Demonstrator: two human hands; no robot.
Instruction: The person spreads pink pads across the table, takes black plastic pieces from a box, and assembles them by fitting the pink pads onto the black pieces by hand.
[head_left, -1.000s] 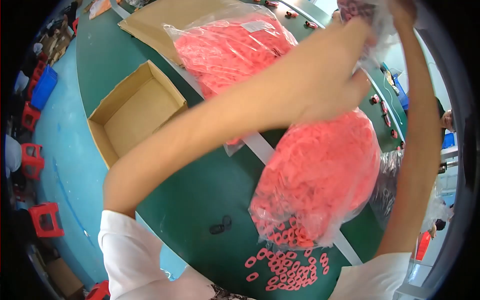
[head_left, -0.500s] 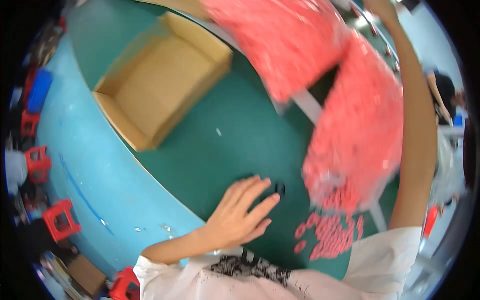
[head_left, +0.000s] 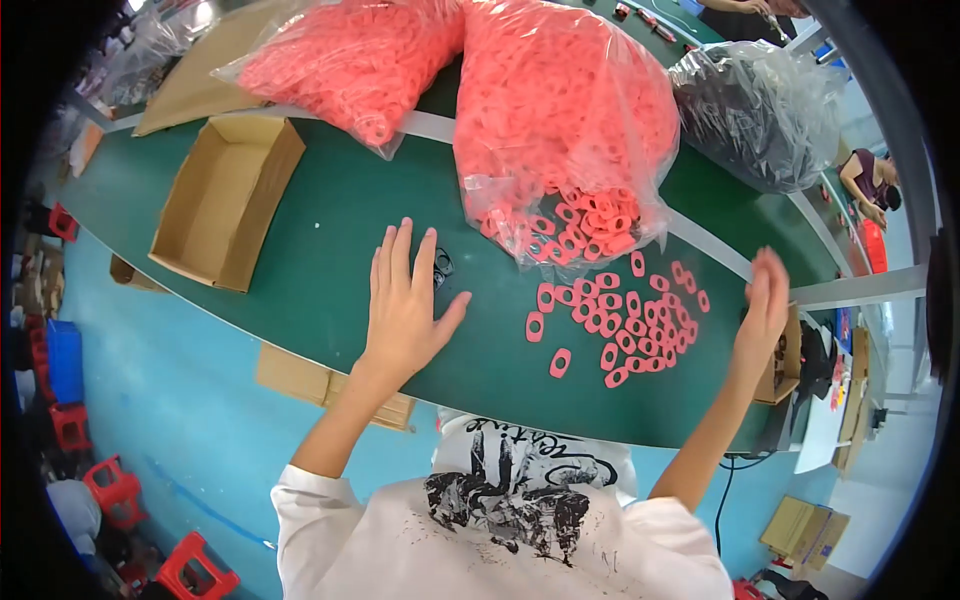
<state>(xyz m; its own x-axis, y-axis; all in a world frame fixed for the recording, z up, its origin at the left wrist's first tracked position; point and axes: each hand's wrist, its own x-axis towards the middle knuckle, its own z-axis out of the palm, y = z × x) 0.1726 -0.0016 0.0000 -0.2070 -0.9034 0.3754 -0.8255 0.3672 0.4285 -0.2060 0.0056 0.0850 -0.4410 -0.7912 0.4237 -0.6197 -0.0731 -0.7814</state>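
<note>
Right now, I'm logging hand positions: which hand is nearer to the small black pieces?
Left. The left hand is close beside the small black pieces, on their left; the right hand is farther right, past the loose pink pieces.

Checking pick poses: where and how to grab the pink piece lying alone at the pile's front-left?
Likely best pinched by its two long outer edges, from above, coming in from the near side: the pink piece lies flat on the green table, longer than wide, long axis pointing roughly away from the viewer, and no other piece touches it.
</note>
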